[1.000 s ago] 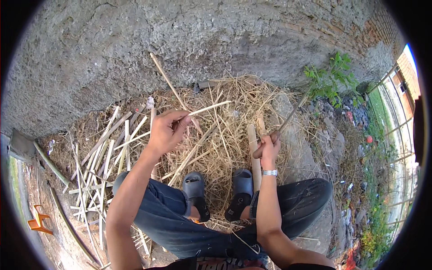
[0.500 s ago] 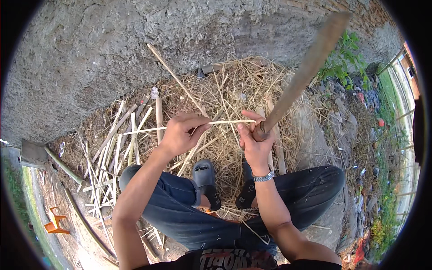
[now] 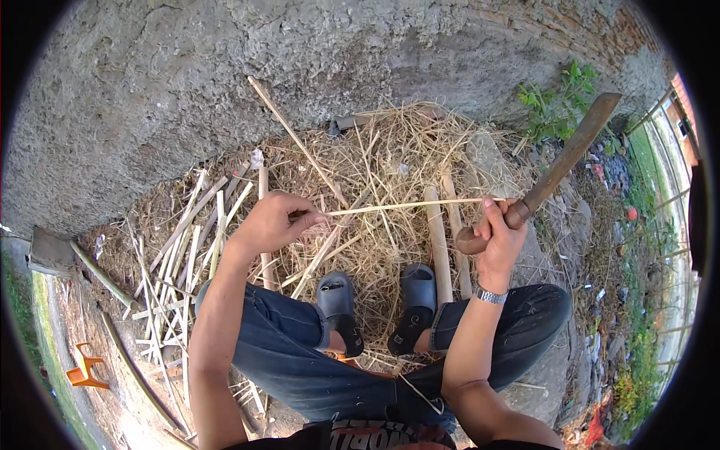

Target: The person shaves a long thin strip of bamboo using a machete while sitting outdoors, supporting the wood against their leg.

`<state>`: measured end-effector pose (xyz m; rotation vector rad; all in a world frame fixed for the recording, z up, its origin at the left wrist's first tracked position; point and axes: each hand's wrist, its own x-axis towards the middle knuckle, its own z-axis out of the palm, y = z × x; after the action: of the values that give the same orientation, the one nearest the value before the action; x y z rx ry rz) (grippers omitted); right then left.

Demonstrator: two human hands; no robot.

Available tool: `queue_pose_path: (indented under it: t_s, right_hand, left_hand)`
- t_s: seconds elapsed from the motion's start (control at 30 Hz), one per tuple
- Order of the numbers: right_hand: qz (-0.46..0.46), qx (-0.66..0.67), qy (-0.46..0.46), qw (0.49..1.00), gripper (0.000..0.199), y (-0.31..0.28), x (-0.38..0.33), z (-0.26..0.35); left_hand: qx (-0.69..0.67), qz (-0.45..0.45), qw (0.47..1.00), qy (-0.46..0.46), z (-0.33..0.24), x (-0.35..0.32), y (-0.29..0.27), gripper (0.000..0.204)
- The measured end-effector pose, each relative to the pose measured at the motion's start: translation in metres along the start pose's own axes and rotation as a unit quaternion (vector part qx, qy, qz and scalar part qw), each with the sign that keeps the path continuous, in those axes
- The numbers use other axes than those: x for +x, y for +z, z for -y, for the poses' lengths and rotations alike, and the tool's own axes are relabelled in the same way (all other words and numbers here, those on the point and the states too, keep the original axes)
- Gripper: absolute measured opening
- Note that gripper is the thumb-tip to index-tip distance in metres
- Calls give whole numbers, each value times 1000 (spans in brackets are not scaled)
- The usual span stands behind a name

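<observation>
bamboo strip | left hand pinches one end | right hand grips machete (blade raised), touching strip's other end

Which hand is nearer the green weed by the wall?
Right. The right hand, gripping the knife, sits just below-left of the green weed; the left hand is far across the straw.

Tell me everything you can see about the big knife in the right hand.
The knife has a long, flat, dull brown blade with a squared-off tip and a rounded wooden handle ending in a knob. The right hand grips the handle, blade raised and slanting up to the right, above the straw. A thin pale strip, pinched by the left hand, reaches the right hand by the handle.
</observation>
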<state>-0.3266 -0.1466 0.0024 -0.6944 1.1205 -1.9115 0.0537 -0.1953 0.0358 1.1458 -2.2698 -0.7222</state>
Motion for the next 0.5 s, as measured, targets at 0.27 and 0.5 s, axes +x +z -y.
queue_pose_path:
  t_s: [0.27,0.5]
  right_hand:
    - [-102,-165,-58,979,22,-1,8,8]
    - [93,-348,-54,931,46,26,-20,-4]
  left_hand:
    - [56,107,985,-119,-5,2,-17,25]
    - [-265,151,937,-169,-27,16,23,21]
